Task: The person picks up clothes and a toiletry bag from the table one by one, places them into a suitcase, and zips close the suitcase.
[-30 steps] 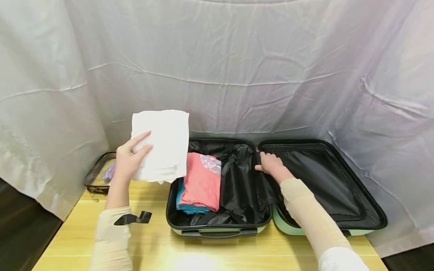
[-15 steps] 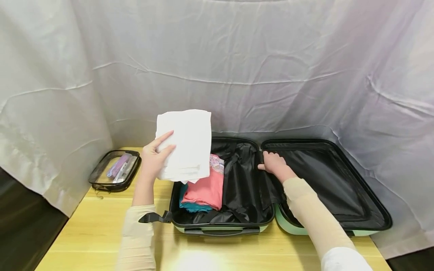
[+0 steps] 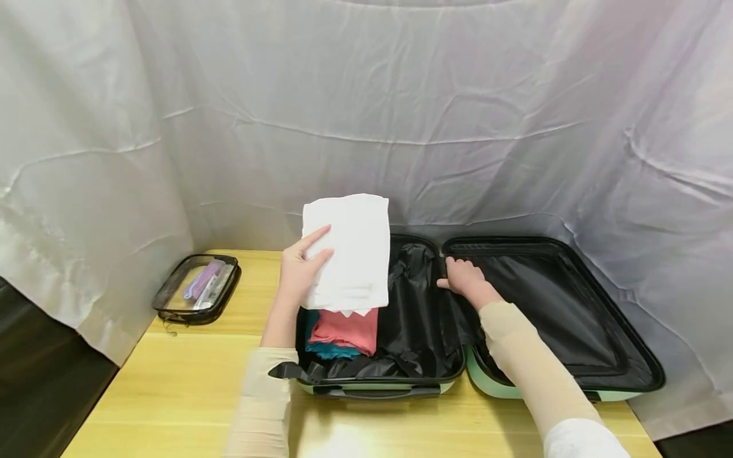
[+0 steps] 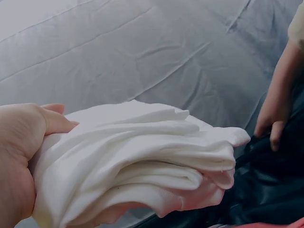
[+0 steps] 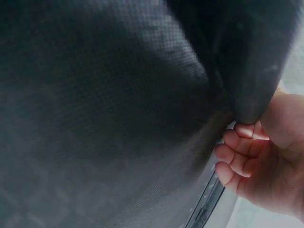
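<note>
My left hand [image 3: 299,273] grips a folded white fabric bundle [image 3: 352,251] by its left side, thumb and fingers on either face, and holds it up over the left half of the suitcase [image 3: 378,387]. In the left wrist view the bundle's several soft layers [image 4: 156,156] show at the near edge. Below it, a folded coral-pink garment [image 3: 346,332] lies on a teal one [image 3: 332,351] inside the case, partly hidden by the bundle. At the hinge side my right hand [image 3: 462,277] pinches the edge of the black lining flap [image 5: 109,118], fingers curled round it.
The suitcase's right half [image 3: 550,312] lies open beside the left one, black inside with a pale green shell. A clear black-trimmed pouch [image 3: 226,299] with a purple item rests on the wooden table [image 3: 189,388] at left. Grey curtains [image 3: 366,114] hang behind and at both sides.
My left hand has carried the white bundle rightward from beside the suitcase to over the pink garment, bringing the clear pouch fully into sight. My right hand stays at the lining flap.
</note>
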### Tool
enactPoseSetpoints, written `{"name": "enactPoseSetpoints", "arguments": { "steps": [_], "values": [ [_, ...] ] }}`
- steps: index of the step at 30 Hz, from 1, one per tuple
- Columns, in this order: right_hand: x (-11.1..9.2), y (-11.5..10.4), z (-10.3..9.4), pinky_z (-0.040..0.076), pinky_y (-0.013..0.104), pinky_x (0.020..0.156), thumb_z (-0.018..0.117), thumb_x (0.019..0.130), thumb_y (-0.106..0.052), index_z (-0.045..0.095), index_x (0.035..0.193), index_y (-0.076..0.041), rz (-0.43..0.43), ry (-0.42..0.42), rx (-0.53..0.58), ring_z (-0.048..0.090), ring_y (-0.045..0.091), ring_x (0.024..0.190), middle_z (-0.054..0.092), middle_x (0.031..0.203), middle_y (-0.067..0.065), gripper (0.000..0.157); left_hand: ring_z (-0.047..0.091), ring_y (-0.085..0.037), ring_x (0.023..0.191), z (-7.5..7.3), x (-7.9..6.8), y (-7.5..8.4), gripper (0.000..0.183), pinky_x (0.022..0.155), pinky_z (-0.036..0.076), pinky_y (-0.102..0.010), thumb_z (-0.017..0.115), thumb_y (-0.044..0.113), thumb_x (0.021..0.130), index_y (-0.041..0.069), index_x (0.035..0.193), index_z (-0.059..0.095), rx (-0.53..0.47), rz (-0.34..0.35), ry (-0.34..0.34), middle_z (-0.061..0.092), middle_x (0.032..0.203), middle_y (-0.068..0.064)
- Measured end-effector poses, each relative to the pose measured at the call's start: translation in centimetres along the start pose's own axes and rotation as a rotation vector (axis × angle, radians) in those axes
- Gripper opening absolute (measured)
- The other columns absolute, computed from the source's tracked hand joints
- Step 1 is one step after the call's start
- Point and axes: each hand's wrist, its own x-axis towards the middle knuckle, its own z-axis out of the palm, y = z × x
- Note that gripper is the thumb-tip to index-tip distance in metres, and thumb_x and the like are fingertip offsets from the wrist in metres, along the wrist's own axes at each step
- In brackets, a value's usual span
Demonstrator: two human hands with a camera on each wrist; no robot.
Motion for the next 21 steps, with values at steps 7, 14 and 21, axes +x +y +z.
{"name": "enactPoseSetpoints", "arguments": {
  "steps": [7,14,21],
  "values": [
    [-0.1,0.0,0.0,0.045,0.06,0.094,0.06,0.095,-0.041,0.044,0.133,0.006,0.009,-0.009,-0.003,0.051,0.05,0.118,0.052,0.13,0.032,0.062,0.052,-0.014,0.131,1.9,-0.5,-0.6,0.041,0.109,0.042,-0.04,0.076,0.017,0.085,0.026,0.124,0.069,0.022,-0.091,-0.033,0.062,0.135,-0.001],
    [0.0,0.0,0.1,0.045,0.06,0.094,0.061,0.095,-0.04,0.044,0.134,0.005,0.015,-0.003,0.001,0.051,0.05,0.117,0.052,0.131,0.032,0.062,0.046,-0.019,0.137,2.3,-0.7,-1.4,0.042,0.114,0.037,-0.041,0.075,0.017,0.085,0.025,0.126,0.068,0.023,-0.157,-0.076,0.06,0.138,-0.002],
    [0.0,0.1,0.0,0.045,0.06,0.094,0.061,0.095,-0.042,0.044,0.134,0.006,0.007,-0.003,0.001,0.051,0.05,0.118,0.052,0.13,0.033,0.063,0.042,-0.02,0.14,2.5,-0.6,-2.5,0.043,0.117,0.033,-0.041,0.073,0.016,0.087,0.024,0.129,0.065,0.09,-0.245,-0.111,0.059,0.14,0.0]
  ]
}}
